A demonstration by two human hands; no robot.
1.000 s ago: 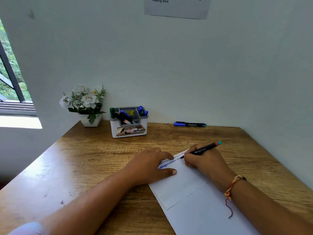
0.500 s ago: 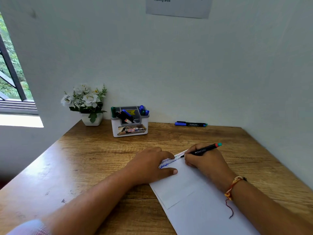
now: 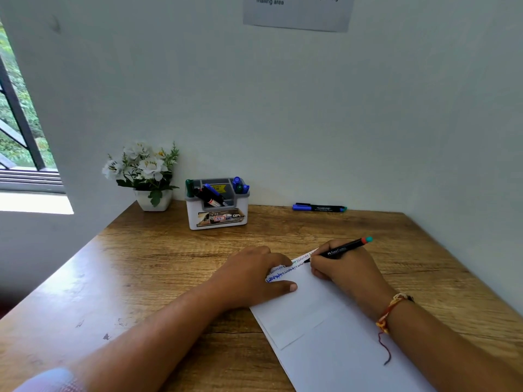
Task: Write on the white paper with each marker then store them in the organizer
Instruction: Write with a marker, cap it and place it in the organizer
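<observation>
Hands: left hand (image 3: 254,274) pressing flat on paper (image 3: 325,335), right hand (image 3: 343,270) pinching marker (image 3: 341,249), tip writing near top edge; light strokes looking safest.

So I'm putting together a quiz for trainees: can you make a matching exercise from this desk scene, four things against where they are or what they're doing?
Column A
1 left hand
2 right hand
3 loose marker
4 organizer

Column B
a gripping the black marker
b standing beside the flower pot
c on the white paper, holding nothing
d lying flat at the desk's far edge

Pairs: 1-c; 2-a; 3-d; 4-b
</observation>
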